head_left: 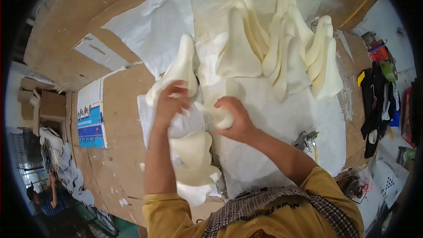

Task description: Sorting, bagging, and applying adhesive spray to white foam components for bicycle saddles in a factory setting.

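Observation:
My right hand (238,118) is closed around a small cream foam piece (222,117) with a curved, rounded end. To its left, my left hand (172,99) has its fingers apart and somewhat blurred, and I see nothing held in it. Just beyond that hand lies a cream saddle-shaped foam pad (178,66), its narrow end pointing away and its wide end partly hidden by the fingers. Several flat cream foam pieces (194,150) overlap between my forearms. A small round cream piece (235,89) rests just beyond my right hand.
Several saddle-shaped foam pads (238,48) lean together at the far right of the white-papered table (273,123). A spray gun (306,141) with a yellow hose lies right of my right forearm. Brown cardboard (119,105) covers the left side. Another person (50,198) is at far left.

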A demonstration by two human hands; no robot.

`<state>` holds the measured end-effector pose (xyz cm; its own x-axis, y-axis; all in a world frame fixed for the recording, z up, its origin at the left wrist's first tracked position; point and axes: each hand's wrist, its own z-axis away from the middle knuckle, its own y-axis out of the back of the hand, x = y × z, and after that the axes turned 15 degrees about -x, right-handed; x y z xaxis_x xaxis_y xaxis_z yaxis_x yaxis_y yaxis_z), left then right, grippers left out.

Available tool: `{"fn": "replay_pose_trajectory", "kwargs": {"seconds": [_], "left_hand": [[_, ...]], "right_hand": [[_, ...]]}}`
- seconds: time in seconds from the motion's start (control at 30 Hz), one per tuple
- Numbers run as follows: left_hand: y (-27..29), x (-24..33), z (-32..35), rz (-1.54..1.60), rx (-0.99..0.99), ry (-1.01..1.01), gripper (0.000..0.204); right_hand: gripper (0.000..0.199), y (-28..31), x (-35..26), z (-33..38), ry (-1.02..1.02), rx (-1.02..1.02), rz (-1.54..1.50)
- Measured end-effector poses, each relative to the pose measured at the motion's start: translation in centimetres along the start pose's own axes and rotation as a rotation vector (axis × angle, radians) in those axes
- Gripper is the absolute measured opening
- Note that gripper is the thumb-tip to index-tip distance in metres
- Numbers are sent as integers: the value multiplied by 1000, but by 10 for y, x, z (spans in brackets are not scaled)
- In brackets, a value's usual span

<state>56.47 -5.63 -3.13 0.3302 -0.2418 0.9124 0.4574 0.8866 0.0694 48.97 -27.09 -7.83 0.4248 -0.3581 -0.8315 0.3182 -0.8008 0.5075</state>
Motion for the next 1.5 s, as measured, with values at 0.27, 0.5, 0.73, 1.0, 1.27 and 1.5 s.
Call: {"fn": "replay_pose_trajectory", "kwargs": {"seconds": [0.27, 0.5, 0.73, 1.0, 1.27, 1.5], "left_hand": [[240, -169, -75, -460, 279, 369, 60], [134, -112, -91, -343, -55, 613, 72], [138, -130, -35, 47, 233, 470, 54], [91, -91, -39, 281, 367, 41, 37], [2, -66, -36, 113, 505, -136, 44], [-45, -74, 8, -185, 560, -218, 47]], "right_hand": [[88, 145, 37, -55, -212, -99, -755], [74, 179, 50, -20, -385, 42, -593], [67, 161, 45, -39, -272, -83, -577], [50, 62, 40, -65, -112, 263, 9], [69, -23, 46, -123, -650, -73, -22], [81, -17, 36, -106, -703, -147, -8]]}}
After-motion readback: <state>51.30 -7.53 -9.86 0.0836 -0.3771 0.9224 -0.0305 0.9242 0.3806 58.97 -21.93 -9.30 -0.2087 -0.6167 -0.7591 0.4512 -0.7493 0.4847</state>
